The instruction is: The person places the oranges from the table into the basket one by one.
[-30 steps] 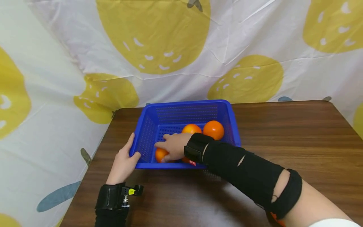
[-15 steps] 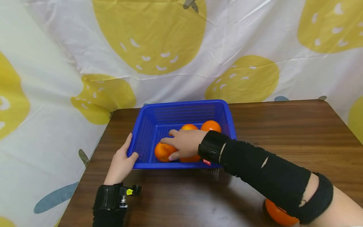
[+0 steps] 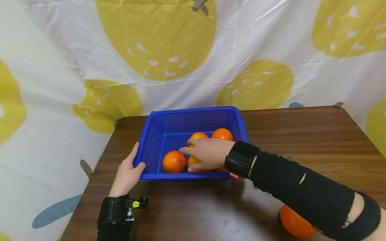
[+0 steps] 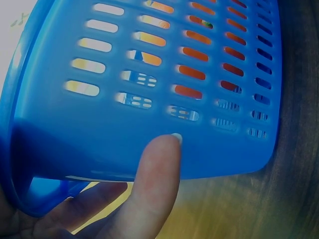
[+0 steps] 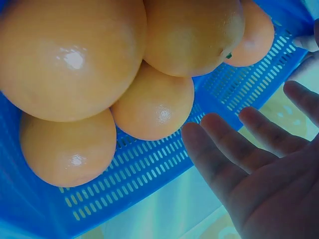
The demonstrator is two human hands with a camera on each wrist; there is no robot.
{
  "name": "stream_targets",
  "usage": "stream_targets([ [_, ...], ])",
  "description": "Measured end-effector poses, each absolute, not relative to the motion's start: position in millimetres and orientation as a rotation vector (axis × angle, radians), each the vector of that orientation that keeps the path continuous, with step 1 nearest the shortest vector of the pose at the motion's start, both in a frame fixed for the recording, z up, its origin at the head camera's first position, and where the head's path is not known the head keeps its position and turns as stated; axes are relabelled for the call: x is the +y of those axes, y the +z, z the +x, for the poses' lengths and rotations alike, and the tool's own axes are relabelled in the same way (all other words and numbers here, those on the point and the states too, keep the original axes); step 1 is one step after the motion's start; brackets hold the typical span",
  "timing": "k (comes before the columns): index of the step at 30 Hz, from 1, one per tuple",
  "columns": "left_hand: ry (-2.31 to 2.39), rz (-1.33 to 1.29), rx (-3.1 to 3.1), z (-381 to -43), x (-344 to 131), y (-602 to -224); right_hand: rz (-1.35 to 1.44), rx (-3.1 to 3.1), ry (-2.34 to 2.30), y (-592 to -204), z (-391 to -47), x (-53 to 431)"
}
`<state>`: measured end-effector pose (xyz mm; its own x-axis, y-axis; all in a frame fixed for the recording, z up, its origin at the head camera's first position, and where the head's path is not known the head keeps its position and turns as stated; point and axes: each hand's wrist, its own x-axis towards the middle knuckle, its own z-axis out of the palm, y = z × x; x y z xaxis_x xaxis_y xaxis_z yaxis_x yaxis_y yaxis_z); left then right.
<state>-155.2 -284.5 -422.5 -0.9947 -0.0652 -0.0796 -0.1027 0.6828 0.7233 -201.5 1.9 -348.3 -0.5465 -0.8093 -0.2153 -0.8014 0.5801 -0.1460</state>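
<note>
A blue plastic basket (image 3: 193, 110) with slotted walls stands on the table, holding several oranges. My left hand (image 3: 125, 175) grips its front left corner, with the thumb (image 4: 159, 179) against the slotted wall in the left wrist view. Over the front row of oranges is my right hand (image 3: 211, 152), its fingers spread and fairly straight, holding nothing. One orange (image 3: 174, 162) lies just left of its fingertips. Beneath the hand another orange (image 3: 196, 164) is partly hidden. Two more sit behind, the rear right orange (image 3: 222, 134) and the rear middle orange (image 3: 198, 135).
On the brown wooden table (image 3: 301, 144), a loose orange (image 3: 297, 222) lies near the front right, partly behind the right forearm. A white cloth (image 3: 181, 90) with yellow fruit prints hangs behind the table and along its left side.
My right hand has drawn to the right across the basket, uncovering the front left orange. The forearm's shift shows more of the loose orange on the table. My left hand keeps its hold on the basket.
</note>
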Motion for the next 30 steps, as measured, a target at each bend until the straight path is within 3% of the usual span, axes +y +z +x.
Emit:
stream_targets([
  [30, 1.186, -0.124, 2.863, -151.9, -281.6, -419.9, -1.410, 2.708, -0.231, -348.6, -173.8, 93.3],
])
